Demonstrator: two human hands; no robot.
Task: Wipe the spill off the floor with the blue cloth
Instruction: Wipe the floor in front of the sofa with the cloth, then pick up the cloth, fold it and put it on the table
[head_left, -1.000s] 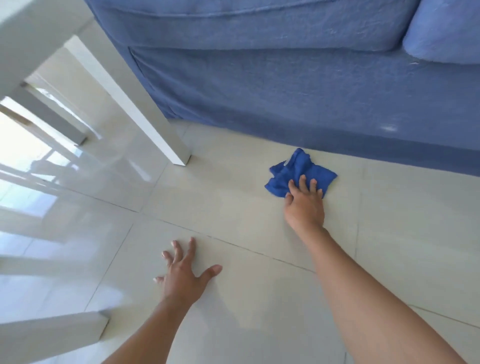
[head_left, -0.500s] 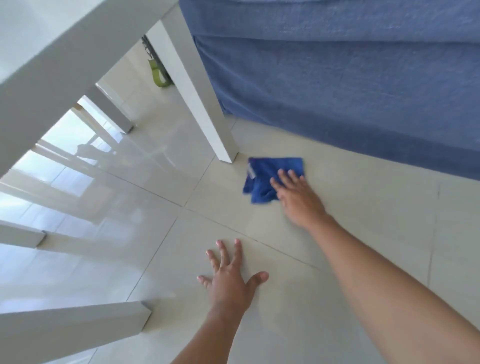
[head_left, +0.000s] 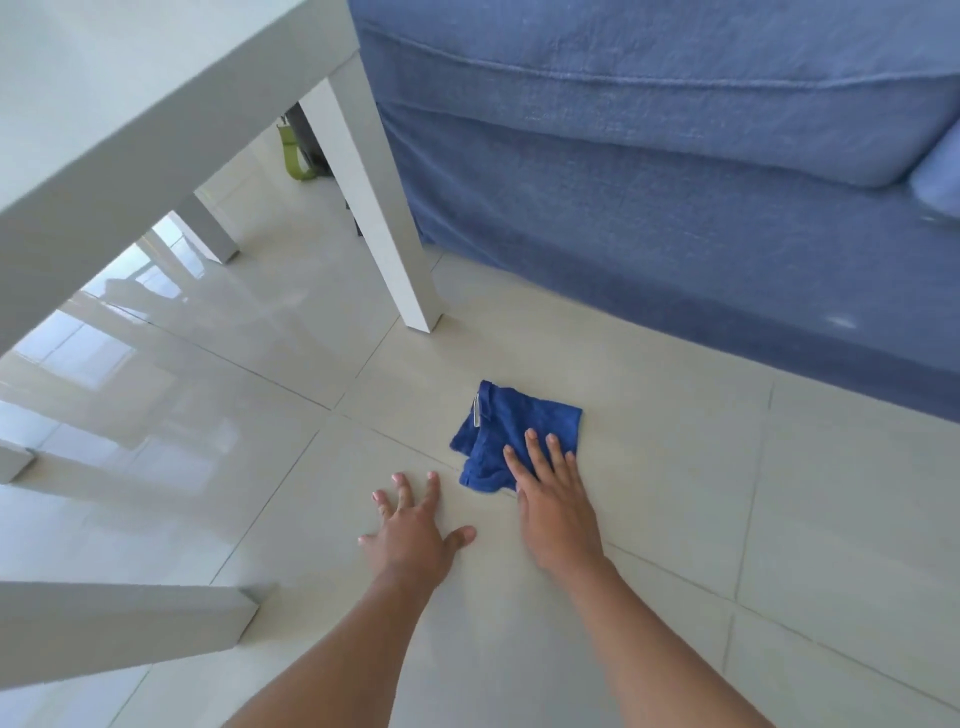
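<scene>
**Cloth pinned flat between table leg and sofa**

I see one crumpled blue cloth (head_left: 511, 434) on the pale glossy tiled floor (head_left: 675, 467), under my right hand (head_left: 553, 506), fingers spread flat, gripping nothing. My left hand (head_left: 410, 540) lies splayed on bare tile just beside it. The white square table leg (head_left: 387, 218) stands near; the blue fabric sofa (head_left: 649, 182) bounds the far edge. Open tile lies rightward (the cloth's small tag is unreadable).

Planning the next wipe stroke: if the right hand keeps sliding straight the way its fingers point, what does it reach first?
The right hand lies flat on the cloth, fingers pointing up and slightly left. Past the cloth comes bare floor, then probably the sofa's base near the table leg; depth is unclear.
</scene>
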